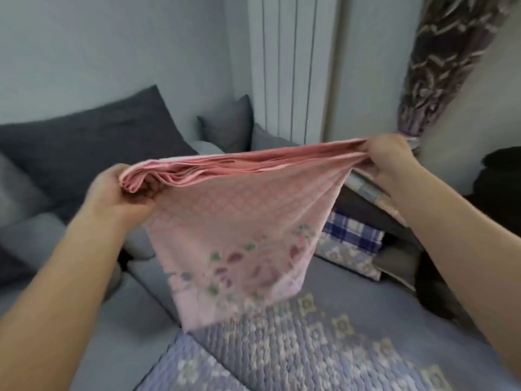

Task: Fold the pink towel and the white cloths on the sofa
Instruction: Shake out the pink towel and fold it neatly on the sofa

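Both hands were up in front of the person, holding the pink towel [225,221] in the air over the sofa [135,320].

Left hand [118,193]: fingers curled round the bunched left end of the towel's top edge, several layers gathered in the grip. Right hand [390,159]: fingers and thumb closed on the right end of the same edge, pinching it tight.

Top edge was stretched nearly level between the two hands, a bit higher on the right. The rest of the towel hung down from it in a tapering panel, diamond weave up top, flower print lower down. Bottom corner hung just above the quilted blue cover [282,348] on the seat; could not tell if it touched.

Dark grey cushion [84,142] leaned against the wall at the left, a smaller grey cushion [228,122] further back. A stack of folded bedding [352,238], blue plaid on top, sat on the seat behind the towel at the right. Patterned curtain [445,60] hung at the upper right. No white cloths in view.
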`<act>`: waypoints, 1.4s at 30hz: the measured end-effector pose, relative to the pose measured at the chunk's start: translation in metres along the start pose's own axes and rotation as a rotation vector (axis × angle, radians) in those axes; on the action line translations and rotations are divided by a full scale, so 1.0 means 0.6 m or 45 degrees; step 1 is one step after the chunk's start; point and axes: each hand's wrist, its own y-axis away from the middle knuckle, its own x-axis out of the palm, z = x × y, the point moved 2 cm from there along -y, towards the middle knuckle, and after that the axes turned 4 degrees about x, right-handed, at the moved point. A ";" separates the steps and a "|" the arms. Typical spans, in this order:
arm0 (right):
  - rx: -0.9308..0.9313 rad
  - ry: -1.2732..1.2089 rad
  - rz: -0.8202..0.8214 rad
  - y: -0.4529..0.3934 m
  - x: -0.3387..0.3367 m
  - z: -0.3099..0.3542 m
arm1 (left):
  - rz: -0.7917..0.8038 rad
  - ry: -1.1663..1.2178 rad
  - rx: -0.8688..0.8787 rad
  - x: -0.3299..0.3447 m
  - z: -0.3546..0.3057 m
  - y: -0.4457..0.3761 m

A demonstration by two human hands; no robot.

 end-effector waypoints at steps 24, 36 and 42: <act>1.481 1.196 0.091 0.242 -0.774 -1.140 | -0.771 -1.063 -1.602 -0.347 1.170 0.567; 1.479 0.587 -0.403 0.397 -0.488 -1.168 | -0.794 -2.257 -0.846 -0.703 0.868 0.068; 1.426 0.415 -0.568 0.434 -0.434 -1.168 | -0.278 -2.277 -0.839 -0.777 0.840 -0.106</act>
